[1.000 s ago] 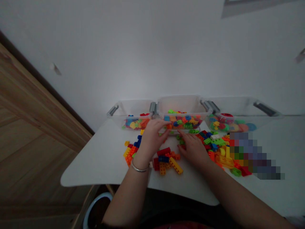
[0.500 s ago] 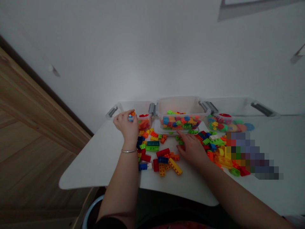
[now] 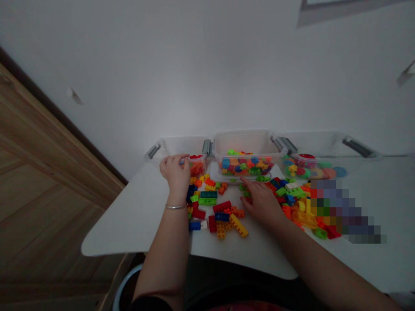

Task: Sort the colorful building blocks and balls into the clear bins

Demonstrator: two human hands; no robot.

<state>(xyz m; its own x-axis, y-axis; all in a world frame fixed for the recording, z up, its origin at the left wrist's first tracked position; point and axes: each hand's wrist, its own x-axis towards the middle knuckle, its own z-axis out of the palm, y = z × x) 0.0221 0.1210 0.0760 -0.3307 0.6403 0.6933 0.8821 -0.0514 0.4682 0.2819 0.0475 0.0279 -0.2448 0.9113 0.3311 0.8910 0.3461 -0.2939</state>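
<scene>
This place seems to be a room in a home, not a shop or a workshop. At the left of the frame is a wooden panel (image 3: 48,172), perhaps a door, and at the top is a plain white wall (image 3: 194,77). A small white desk (image 3: 129,224) carries clear plastic boxes (image 3: 246,144) and many toy bricks (image 3: 227,211).

The bricks (image 3: 223,211) spread over the white tabletop (image 3: 129,224) are bright red, blue, orange, yellow and green, with a dark teal brick (image 3: 209,194) just above a long green brick (image 3: 207,201). The clear tub (image 3: 246,144) in the middle shows the same mix through its walls and has grey latches (image 3: 279,144). My silver bangle (image 3: 175,206) gleams, and the wooden panel (image 3: 48,216) has brown streaks of grain beside a pale grey wall (image 3: 194,86).
</scene>
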